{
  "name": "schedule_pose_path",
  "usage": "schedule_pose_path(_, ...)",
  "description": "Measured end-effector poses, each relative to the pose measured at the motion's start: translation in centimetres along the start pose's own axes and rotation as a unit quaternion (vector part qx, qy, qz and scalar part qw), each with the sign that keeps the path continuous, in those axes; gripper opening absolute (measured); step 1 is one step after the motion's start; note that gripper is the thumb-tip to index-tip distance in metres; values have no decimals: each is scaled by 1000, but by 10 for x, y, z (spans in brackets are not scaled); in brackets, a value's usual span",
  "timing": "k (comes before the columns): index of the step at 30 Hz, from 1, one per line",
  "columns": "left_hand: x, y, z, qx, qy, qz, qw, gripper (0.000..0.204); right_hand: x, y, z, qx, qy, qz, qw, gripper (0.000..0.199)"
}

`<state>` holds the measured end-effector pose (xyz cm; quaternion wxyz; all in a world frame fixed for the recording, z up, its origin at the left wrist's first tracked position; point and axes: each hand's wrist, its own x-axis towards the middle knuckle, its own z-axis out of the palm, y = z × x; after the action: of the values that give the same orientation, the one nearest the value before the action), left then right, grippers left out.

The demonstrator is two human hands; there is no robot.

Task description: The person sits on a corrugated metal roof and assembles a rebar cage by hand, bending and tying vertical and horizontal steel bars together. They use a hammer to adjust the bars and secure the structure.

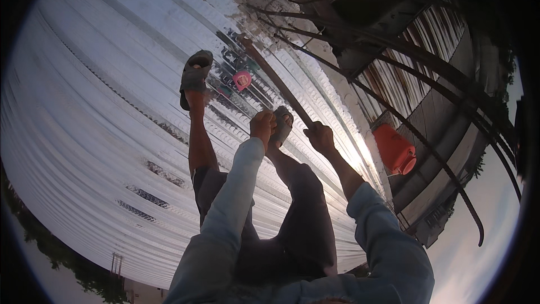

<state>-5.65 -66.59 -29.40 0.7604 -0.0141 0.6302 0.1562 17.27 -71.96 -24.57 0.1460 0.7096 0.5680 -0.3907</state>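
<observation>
My right hand [320,138] is closed round the near end of a long brown bar [278,83], which slants up and left over white ridged roofing [129,118]. The bar's far end is slightly wider and lies by the crumbly edge of the roofing. Left of the bar, my left hand [263,126] is closed in a fist in front of my sandalled right foot; what it holds, if anything, is hidden. Beyond it a pink, round-cornered tape measure [242,80] rests on the roofing, next to dark and green items [229,56] that I cannot make out.
My sandalled left foot [197,70] stands on the ridges. A rough masonry edge [337,87] borders the roofing on the right. Bent dark rods [388,104] stick out past it, and an orange-red container [394,149] sits beside them. Rusty corrugated sheets [408,62] show farther right.
</observation>
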Motion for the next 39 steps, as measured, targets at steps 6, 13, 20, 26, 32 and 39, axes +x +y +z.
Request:
schedule_pose_path(6,-10,-57,41,10,-15,-19,1000,31,37,51,33,7,94,-39,995,29)
schedule_pose_path(13,-13,-99,40,-37,-20,-51,998,43,92,69,72,104,167,-2,981,32)
schedule_pose_path(20,3,-103,50,-92,-16,-52,994,36,118,78,100,69,207,-44,975,27)
schedule_pose_path(26,17,-98,60,-167,20,-81,982,33,145,69,93,147,216,35,965,29)
schedule_pose_path(32,25,-108,83,-218,22,-57,974,39,174,90,94,172,182,48,967,34)
schedule_pose_path(39,39,-142,94,-244,34,-36,968,43,194,107,96,171,195,18,966,30)
